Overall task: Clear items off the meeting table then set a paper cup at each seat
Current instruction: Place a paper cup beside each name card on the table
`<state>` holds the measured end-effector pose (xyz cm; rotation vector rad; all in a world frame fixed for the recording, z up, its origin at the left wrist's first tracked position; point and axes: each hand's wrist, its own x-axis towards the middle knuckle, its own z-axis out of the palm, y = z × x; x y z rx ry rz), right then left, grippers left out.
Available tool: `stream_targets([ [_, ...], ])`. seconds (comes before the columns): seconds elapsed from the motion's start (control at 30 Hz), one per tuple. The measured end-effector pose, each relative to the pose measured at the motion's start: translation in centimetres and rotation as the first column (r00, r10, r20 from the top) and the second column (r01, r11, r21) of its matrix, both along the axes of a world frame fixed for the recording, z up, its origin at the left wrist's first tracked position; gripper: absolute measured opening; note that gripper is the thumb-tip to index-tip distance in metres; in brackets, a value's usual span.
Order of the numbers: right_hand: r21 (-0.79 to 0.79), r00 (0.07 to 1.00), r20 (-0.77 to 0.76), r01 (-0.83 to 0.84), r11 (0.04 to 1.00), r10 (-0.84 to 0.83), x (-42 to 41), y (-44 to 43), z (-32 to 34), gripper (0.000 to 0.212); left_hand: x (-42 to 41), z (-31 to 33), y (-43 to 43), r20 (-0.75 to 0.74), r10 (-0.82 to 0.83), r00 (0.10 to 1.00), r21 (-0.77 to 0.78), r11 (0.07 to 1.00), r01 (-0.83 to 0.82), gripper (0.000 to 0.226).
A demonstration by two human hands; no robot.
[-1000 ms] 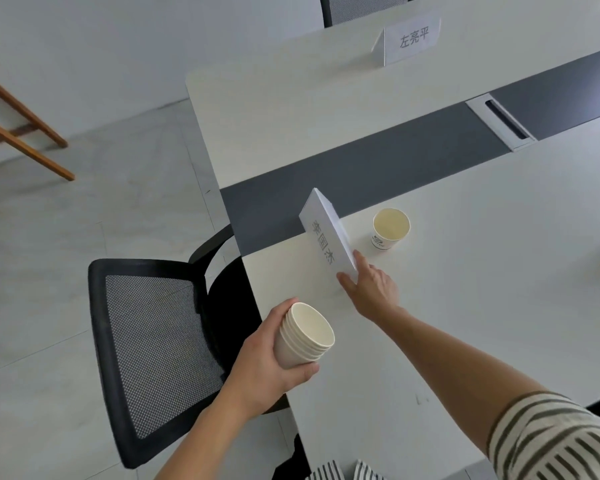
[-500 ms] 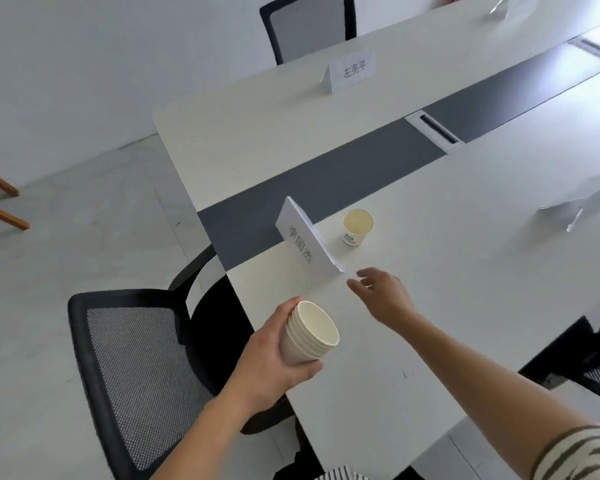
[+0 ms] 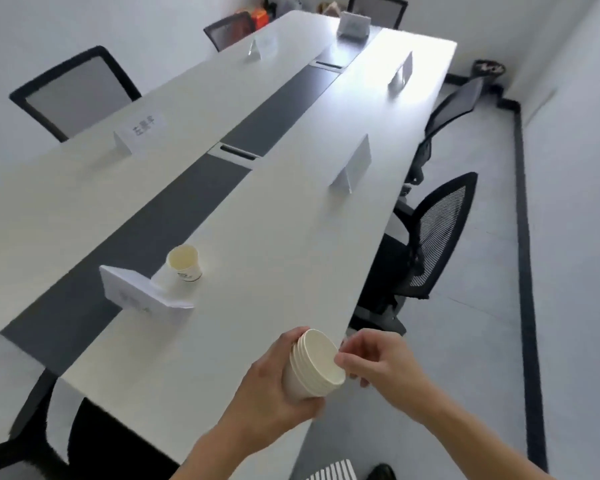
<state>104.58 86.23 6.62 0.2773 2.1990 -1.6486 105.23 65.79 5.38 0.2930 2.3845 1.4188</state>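
The stack of paper cups (image 3: 312, 367) is tilted over the near edge of the white meeting table (image 3: 291, 220), with the left hand (image 3: 267, 400) wrapped round its side. The right hand (image 3: 378, 362) has its curled fingertips pinching the rim of the top cup. Farther in, a single paper cup (image 3: 184, 263) stands upright just beside a folded name card (image 3: 136, 292), and a mesh chair (image 3: 437, 233) is tucked against the table's right side.

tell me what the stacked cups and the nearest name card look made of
Stacked cups: probably paper, matte cream, given the thin rolled rims nesting tightly. Nearest name card: seemingly folded white paper or thin card, matte, with a crisp crease.
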Motion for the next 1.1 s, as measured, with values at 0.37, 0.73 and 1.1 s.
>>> stream_targets([
  [0.37, -0.090, 0.907, 0.005, 0.420, 0.903, -0.421, 8.5, 22.3, 0.9, 0.013, 2.3, 1.4, 23.9, -0.052, -0.353, 0.934, 0.018, 0.935, 0.354, 0.074],
  [0.73, -0.075, 0.846, -0.051, 0.527, 0.847, -0.531, 4.2, 36.3, 0.2, 0.008, -3.3, 0.3, 39.3, -0.013, -0.450, 0.893, 0.021, 0.893, 0.450, 0.083],
  [1.1, -0.013, 0.859, -0.116, 0.501, 0.866, -0.498, -11.8, 52.1, 1.6, 0.008, -20.3, 1.0, 55.1, -0.032, -0.480, 0.877, 0.045, 0.875, 0.481, 0.082],
])
